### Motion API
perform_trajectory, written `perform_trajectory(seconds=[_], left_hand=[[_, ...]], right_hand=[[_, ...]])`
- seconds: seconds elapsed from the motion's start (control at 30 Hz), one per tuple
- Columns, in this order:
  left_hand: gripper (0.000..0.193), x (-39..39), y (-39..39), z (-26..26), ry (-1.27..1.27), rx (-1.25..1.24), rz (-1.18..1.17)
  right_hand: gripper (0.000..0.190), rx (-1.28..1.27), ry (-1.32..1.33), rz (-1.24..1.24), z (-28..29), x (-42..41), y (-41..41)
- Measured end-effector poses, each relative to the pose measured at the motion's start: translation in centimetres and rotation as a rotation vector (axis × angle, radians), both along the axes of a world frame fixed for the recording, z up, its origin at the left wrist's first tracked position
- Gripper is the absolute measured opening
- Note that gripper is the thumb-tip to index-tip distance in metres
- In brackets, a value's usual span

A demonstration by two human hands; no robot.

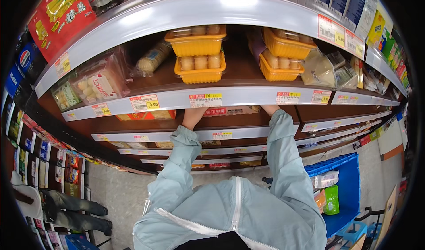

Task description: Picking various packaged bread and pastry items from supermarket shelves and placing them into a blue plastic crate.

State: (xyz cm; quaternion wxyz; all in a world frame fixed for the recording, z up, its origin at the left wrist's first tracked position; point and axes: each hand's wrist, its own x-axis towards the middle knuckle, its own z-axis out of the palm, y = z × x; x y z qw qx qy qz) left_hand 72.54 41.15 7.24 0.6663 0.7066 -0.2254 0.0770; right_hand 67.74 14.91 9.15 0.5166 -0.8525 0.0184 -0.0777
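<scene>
Both of my arms reach under the shelf edge with price tags [166,100]. My left hand [193,117] shows only its wrist and back, beside a red package [215,111] on the lower shelf. My right hand [271,109] is at the right end of that shelf space, its fingers hidden by the shelf edge. Whether either hand holds anything cannot be seen. Above them, yellow trays of round food stand in two stacks, a left stack [200,70] and a right stack [282,70]. A bagged pack of pale round food [99,85] lies at the left.
A blue plastic crate [355,190] with several packages, one green [331,200], stands at the lower right. Another person [73,213] stands at the lower left near stocked shelves. A red package [61,17] sits on the upper shelf. Red and yellow packs [146,114] lie left of my left hand.
</scene>
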Motion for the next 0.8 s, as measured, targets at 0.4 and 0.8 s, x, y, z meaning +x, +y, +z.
perform_trajectory(seconds=[0.4,0.8], left_hand=[[0.030,-3.5,-1.0,0.6,0.102,-0.190,0.186],[0.028,-4.9,-0.4,2.2,-0.027,-0.168,0.225]], right_hand=[[0.038,-0.130,-0.266,0.054,-0.7,-2.5,0.2],[0.029,-0.028,-0.252,-0.061,-1.3,-3.9,1.9]])
